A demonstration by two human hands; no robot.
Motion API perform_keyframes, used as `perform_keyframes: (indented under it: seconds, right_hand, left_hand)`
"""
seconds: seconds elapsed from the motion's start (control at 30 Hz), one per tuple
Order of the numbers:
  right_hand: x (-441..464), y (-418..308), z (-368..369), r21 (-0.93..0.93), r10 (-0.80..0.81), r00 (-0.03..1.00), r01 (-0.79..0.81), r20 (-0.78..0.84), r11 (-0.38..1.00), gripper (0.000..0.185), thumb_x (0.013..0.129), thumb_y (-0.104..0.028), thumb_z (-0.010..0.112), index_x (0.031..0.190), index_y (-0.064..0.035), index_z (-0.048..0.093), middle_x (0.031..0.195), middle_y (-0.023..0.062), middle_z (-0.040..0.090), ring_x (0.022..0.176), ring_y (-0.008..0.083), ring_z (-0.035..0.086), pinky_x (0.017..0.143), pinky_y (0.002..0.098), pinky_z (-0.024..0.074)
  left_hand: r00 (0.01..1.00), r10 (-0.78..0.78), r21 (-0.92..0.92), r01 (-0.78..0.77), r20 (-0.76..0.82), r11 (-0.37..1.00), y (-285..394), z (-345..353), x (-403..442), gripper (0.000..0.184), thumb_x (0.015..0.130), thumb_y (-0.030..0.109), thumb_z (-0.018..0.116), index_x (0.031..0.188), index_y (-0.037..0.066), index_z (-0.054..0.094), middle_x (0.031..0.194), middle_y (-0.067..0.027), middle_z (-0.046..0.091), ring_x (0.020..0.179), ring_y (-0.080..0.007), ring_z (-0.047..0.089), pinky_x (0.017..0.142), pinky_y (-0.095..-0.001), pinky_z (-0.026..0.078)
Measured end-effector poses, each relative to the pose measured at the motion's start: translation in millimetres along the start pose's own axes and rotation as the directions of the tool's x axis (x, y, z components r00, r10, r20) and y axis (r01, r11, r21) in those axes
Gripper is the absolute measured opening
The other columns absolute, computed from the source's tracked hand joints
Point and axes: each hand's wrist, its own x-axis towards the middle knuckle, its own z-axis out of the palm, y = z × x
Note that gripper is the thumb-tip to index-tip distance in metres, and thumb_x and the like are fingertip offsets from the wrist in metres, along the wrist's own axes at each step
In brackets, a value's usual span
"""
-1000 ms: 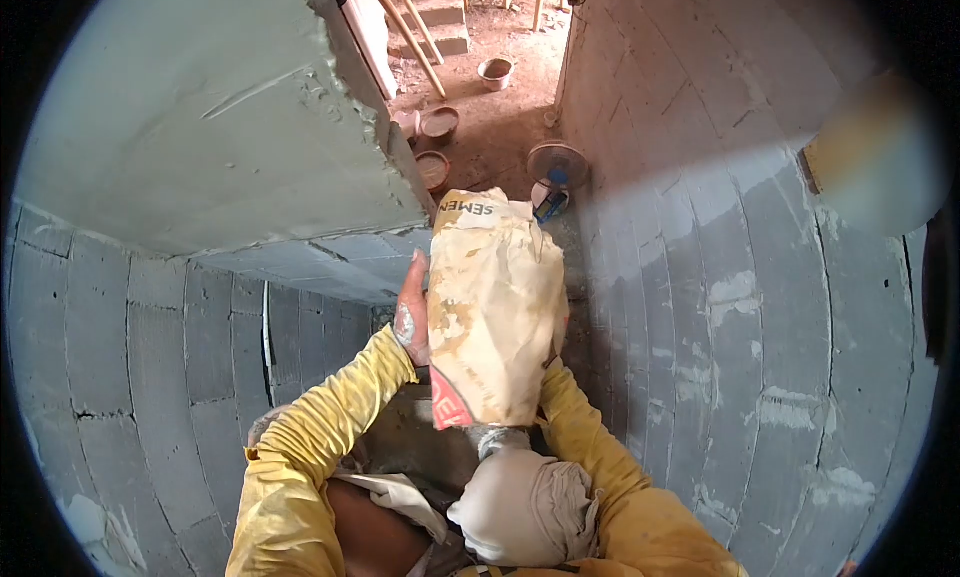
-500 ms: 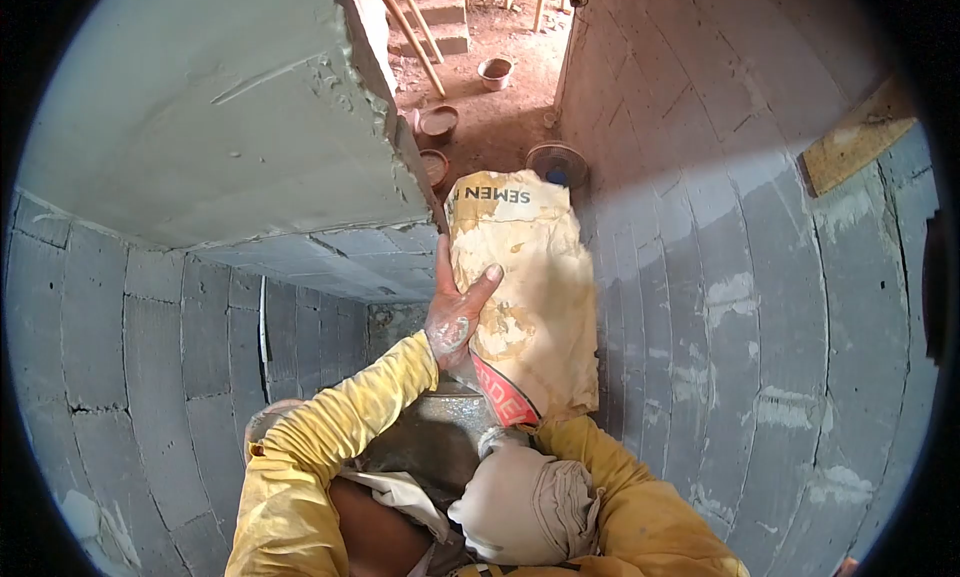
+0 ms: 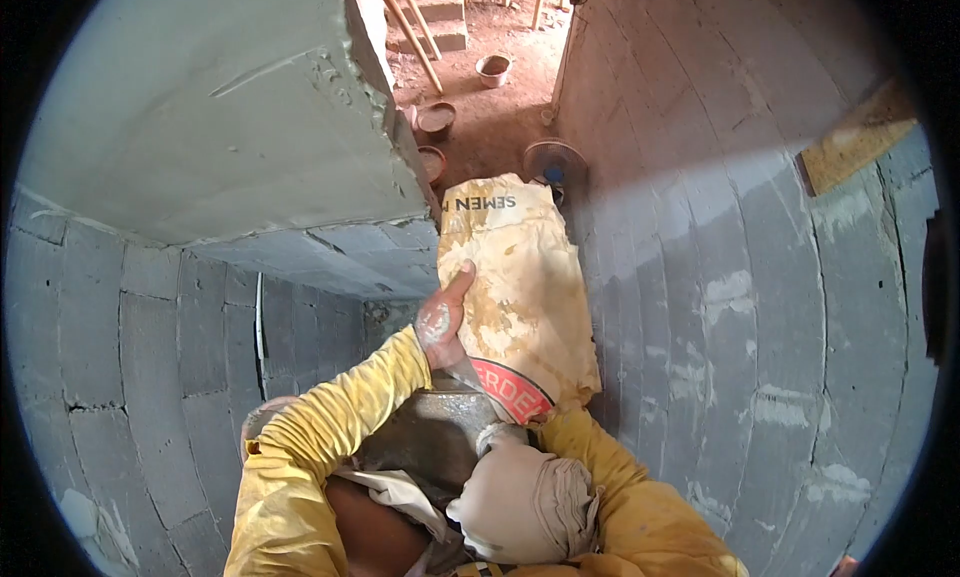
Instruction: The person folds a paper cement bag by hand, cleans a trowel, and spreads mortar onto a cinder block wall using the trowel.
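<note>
A worn paper cement sack (image 3: 520,287), printed "SEMEN" upside down at its far end and red near me, stands in front of me. My left hand (image 3: 440,322) grips its left edge, thumb on the near face and fingers hidden behind the paper. The right yellow sleeve (image 3: 600,462) reaches the sack's lower right corner, where the sack and my body hide my right hand. Below the sack is a dark, wet-looking container or surface (image 3: 425,437), partly covered by my arm and a pale grey cloth-covered shape (image 3: 520,502), probably a knee.
Grey block walls (image 3: 700,377) rise close on both sides. A plastered wall (image 3: 200,117) with a ragged edge stands at left. Beyond are a round fan (image 3: 553,165), buckets (image 3: 436,120), a basin (image 3: 493,71) and wooden poles (image 3: 410,32). A plank (image 3: 860,142) juts from the right wall.
The sack has shifted slightly left and tilted, showing more red print. My left hand has moved a little down and left; its fingers have gone from extended along the edge to behind the sack.
</note>
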Motion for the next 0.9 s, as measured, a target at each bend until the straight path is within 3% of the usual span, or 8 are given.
perform_keyframes:
  seconds: [0.1, 0.37, 0.5, 0.53, 0.6, 0.63, 0.8, 0.9]
  right_hand:
    - [-2.1, -8.0, -4.7, 0.044, -0.002, 1.0, 0.001, 0.005, 0.999, 0.077, 0.101, -0.064, 0.034, 0.15, -0.0048, 0.04, 0.143, 0.0175, 0.054, 0.129, 0.0292, 0.055, 0.109, 0.0413, 0.044]
    - [-23.4, -86.5, -29.3, 0.224, -0.05, 0.998, 0.038, 0.045, 0.974, 0.078, 0.101, -0.065, 0.034, 0.15, -0.005, 0.039, 0.143, 0.0179, 0.054, 0.129, 0.0293, 0.055, 0.109, 0.0409, 0.0438]
    - [-53.5, -112.1, -1.2, -0.288, -0.269, 0.946, 0.21, -0.182, 0.934, 0.067, 0.103, -0.054, 0.044, 0.147, -0.0036, 0.044, 0.138, 0.0148, 0.058, 0.124, 0.0238, 0.057, 0.106, 0.0355, 0.0448]
    - [-50.5, -109.8, -4.7, -0.29, -0.267, 0.946, 0.207, -0.183, 0.934, 0.067, 0.103, -0.054, 0.044, 0.147, -0.0036, 0.044, 0.138, 0.0148, 0.058, 0.124, 0.0238, 0.057, 0.106, 0.0355, 0.0448]
    - [-40.5, -96.5, -18.2, -0.847, -0.421, 0.907, 0.206, -0.023, 0.49, 0.053, 0.103, -0.036, 0.057, 0.143, -0.0017, 0.048, 0.131, 0.0101, 0.061, 0.118, 0.017, 0.057, 0.103, 0.0324, 0.0445]
    - [-31.8, -94.1, -19.6, -0.9, -0.458, 0.882, 0.108, -0.109, 0.422, 0.046, 0.099, -0.022, 0.065, 0.138, -0.0007, 0.052, 0.125, 0.0067, 0.063, 0.113, 0.0124, 0.056, 0.101, 0.0293, 0.0438]
    - [-21.6, -96.3, -25.5, -0.87, -0.581, 0.814, 0.284, -0.004, 0.404, 0.041, 0.097, -0.018, 0.068, 0.132, -0.0019, 0.056, 0.121, 0.0052, 0.065, 0.109, 0.0126, 0.059, 0.097, 0.0288, 0.0467]
    - [-27.9, -98.1, -14.7, -0.888, -0.563, 0.826, 0.281, 0.031, 0.364, 0.041, 0.097, -0.011, 0.066, 0.135, 0.0001, 0.053, 0.122, 0.007, 0.065, 0.108, 0.013, 0.06, 0.096, 0.0286, 0.0481]
  left_hand:
    - [0.996, -0.034, -0.062, 0.039, 0.087, 0.997, -2.6, -4.9, 0.7, 0.061, 0.104, 0.049, 0.045, 0.147, 0.006, 0.042, 0.141, -0.0161, 0.056, 0.126, -0.0313, 0.058, 0.111, -0.0506, 0.044]
    - [0.994, 0.105, -0.004, -0.105, -0.005, 0.994, 13.5, -6.7, -1.6, 0.06, 0.105, 0.048, 0.043, 0.147, 0.005, 0.041, 0.142, -0.0145, 0.055, 0.125, -0.0294, 0.059, 0.108, -0.049, 0.048]
    - [0.988, 0.151, 0.119, -0.147, -0.017, 0.982, 9.3, -4.1, -4.1, 0.059, 0.105, 0.046, 0.044, 0.147, 0.005, 0.04, 0.14, -0.0132, 0.056, 0.124, -0.0269, 0.06, 0.105, -0.0455, 0.051]
    - [0.988, 0.154, 0.156, -0.153, 0.007, 0.976, 3.4, -3.2, -3.4, 0.058, 0.105, 0.046, 0.045, 0.147, 0.006, 0.04, 0.14, -0.0128, 0.056, 0.124, -0.0264, 0.06, 0.105, -0.0446, 0.051]
    - [0.991, 0.107, 0.142, -0.117, 0.077, 0.983, -7.0, -0.9, -7.1, 0.056, 0.106, 0.042, 0.047, 0.147, 0.005, 0.04, 0.14, -0.0127, 0.056, 0.125, -0.0258, 0.058, 0.107, -0.0426, 0.05]
    - [0.993, 0.056, 0.126, -0.069, 0.105, 0.99, -9.8, 2.0, -6.6, 0.054, 0.105, 0.038, 0.049, 0.147, 0.004, 0.04, 0.141, -0.013, 0.056, 0.126, -0.026, 0.058, 0.108, -0.0421, 0.048]
    - [0.951, -0.004, 0.163, -0.049, 0.31, 0.985, 5.6, 10.2, -14.0, 0.054, 0.103, 0.023, 0.055, 0.149, 0.001, 0.035, 0.145, -0.0148, 0.051, 0.131, -0.0276, 0.054, 0.112, -0.0451, 0.044]
    - [0.939, -0.071, 0.165, 0.016, 0.337, 0.986, 21.8, 12.4, -21.1, 0.06, 0.104, 0.037, 0.051, 0.151, 0.004, 0.034, 0.148, -0.0144, 0.049, 0.134, -0.0274, 0.052, 0.113, -0.0467, 0.043]
